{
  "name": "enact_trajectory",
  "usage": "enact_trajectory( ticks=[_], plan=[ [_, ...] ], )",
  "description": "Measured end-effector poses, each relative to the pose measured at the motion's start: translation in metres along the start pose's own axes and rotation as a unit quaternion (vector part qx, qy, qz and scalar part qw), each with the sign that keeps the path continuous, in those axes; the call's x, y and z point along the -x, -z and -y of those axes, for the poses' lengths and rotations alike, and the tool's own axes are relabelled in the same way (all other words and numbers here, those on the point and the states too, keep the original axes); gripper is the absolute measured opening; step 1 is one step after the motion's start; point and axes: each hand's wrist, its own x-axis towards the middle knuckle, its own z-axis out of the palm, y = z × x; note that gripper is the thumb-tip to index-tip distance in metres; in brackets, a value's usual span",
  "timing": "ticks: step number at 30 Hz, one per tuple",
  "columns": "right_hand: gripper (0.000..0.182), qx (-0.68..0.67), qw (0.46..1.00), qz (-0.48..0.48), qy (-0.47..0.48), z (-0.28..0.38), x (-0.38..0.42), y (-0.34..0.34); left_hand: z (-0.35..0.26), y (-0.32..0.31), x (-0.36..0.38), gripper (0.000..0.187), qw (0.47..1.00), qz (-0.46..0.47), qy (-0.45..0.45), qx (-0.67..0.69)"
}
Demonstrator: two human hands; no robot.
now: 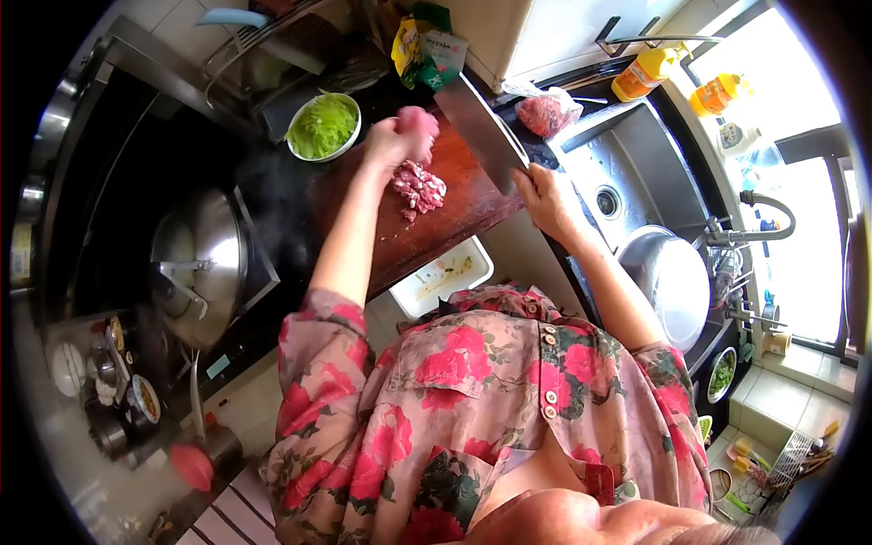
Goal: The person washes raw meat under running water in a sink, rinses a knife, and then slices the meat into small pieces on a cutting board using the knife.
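My left hand [386,148] is closed around a lump of raw pink meat [419,125], lifted just over the far part of the wooden cutting board [463,204]. Directly beneath it lies a small heap of chopped raw meat [421,189], with tiny scraps scattered toward me. In my right hand [551,207] is the handle of a broad cleaver [481,132]. Its blade points away from me, above the board's right side, apart from the meat. A white bowl [357,141] of shredded green vegetable [322,127] stands left of the board.
Right of the board is a steel sink [647,136] holding a large metal basin [668,286]. A plastic bag of meat [549,113] rests by its far corner. On the left, a lidded wok [218,241] sits on the stove. A stained white tray [409,292] is below the board's near edge.
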Motion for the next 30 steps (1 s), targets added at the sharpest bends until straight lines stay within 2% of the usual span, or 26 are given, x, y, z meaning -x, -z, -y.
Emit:
enact_trajectory(
  ticks=[1, 2, 3, 5, 6, 9, 10, 11, 13, 15, 16, 19, 21, 22, 23, 24, 25, 27, 29, 30],
  plan=[
    [0.028, 0.007, 1.0, 0.028, -0.004, 0.002, 0.001, -0.002, -0.002, 0.012, 0.013, 0.03, 0.992, -0.021, -0.071, 0.098],
    [0.03, 0.073, 0.996, 0.053, 0.015, 0.0, 0.001, -0.008, -0.017, 0.021, 0.033, 0.028, 0.991, -0.081, -0.048, 0.097],
    [0.032, 0.054, 0.996, 0.037, 0.053, -0.004, 0.003, -0.019, -0.03, 0.029, 0.054, 0.026, 0.985, -0.141, -0.025, 0.096],
    [0.029, 0.054, 0.99, 0.09, 0.095, 0.004, 0.005, -0.033, -0.032, 0.047, 0.076, 0.031, 0.972, -0.176, -0.017, 0.154],
    [0.034, 0.077, 0.98, 0.176, 0.046, 0.013, 0.005, -0.035, -0.032, 0.053, 0.091, 0.033, 0.967, -0.193, -0.012, 0.169],
    [0.034, 0.122, 0.956, 0.248, 0.098, 0.019, 0.003, -0.062, -0.012, 0.058, 0.119, 0.026, 0.938, -0.255, -0.017, 0.232],
    [0.031, 0.128, 0.955, 0.235, 0.131, 0.009, 0.003, -0.075, -0.002, 0.051, 0.127, 0.023, 0.92, -0.281, -0.015, 0.273],
    [0.031, 0.128, 0.953, 0.238, 0.135, 0.012, 0.001, -0.074, 0.01, 0.046, 0.135, 0.025, 0.907, -0.282, 0.032, 0.312],
    [0.029, 0.222, 0.936, 0.232, 0.142, 0.023, -0.006, -0.068, 0.035, 0.028, 0.145, 0.027, 0.85, -0.31, 0.02, 0.426],
    [0.03, 0.253, 0.939, 0.212, 0.099, 0.019, -0.018, -0.065, 0.054, 0.003, 0.151, 0.027, 0.795, -0.361, -0.017, 0.488],
    [0.031, 0.261, 0.938, 0.207, 0.093, 0.014, -0.027, -0.066, 0.06, -0.009, 0.157, 0.027, 0.77, -0.391, 0.003, 0.504],
    [0.031, 0.26, 0.941, 0.189, 0.107, -0.001, -0.037, -0.067, 0.074, -0.024, 0.188, 0.027, 0.785, -0.349, 0.111, 0.499],
    [0.031, 0.239, 0.954, 0.153, 0.095, -0.002, -0.033, -0.068, 0.07, -0.032, 0.214, 0.027, 0.865, -0.305, 0.136, 0.373],
    [0.033, 0.23, 0.958, 0.153, 0.079, 0.0, -0.032, -0.067, 0.069, -0.033, 0.217, 0.03, 0.903, -0.304, 0.111, 0.284],
    [0.033, 0.23, 0.957, 0.156, 0.08, 0.003, -0.03, -0.065, 0.072, -0.032, 0.212, 0.024, 0.921, -0.339, 0.061, 0.183],
    [0.031, 0.218, 0.963, 0.134, 0.085, 0.007, -0.028, -0.063, 0.072, -0.027, 0.206, 0.018, 0.923, -0.383, -0.026, -0.022],
    [0.03, 0.206, 0.968, 0.111, 0.091, 0.009, -0.027, -0.062, 0.063, -0.02, 0.197, 0.013, 0.878, -0.407, -0.112, -0.226],
    [0.03, 0.208, 0.969, 0.104, 0.086, 0.014, -0.023, -0.062, 0.048, -0.008, 0.174, 0.01, 0.764, -0.406, -0.242, -0.439],
    [0.029, 0.19, 0.969, 0.118, 0.106, 0.033, -0.011, -0.056, 0.064, -0.001, 0.152, 0.01, 0.8, -0.362, -0.219, -0.425],
    [0.029, 0.193, 0.967, 0.116, 0.122, 0.041, -0.003, -0.055, 0.073, -0.002, 0.145, 0.007, 0.8, -0.362, -0.197, -0.436]
  ],
)
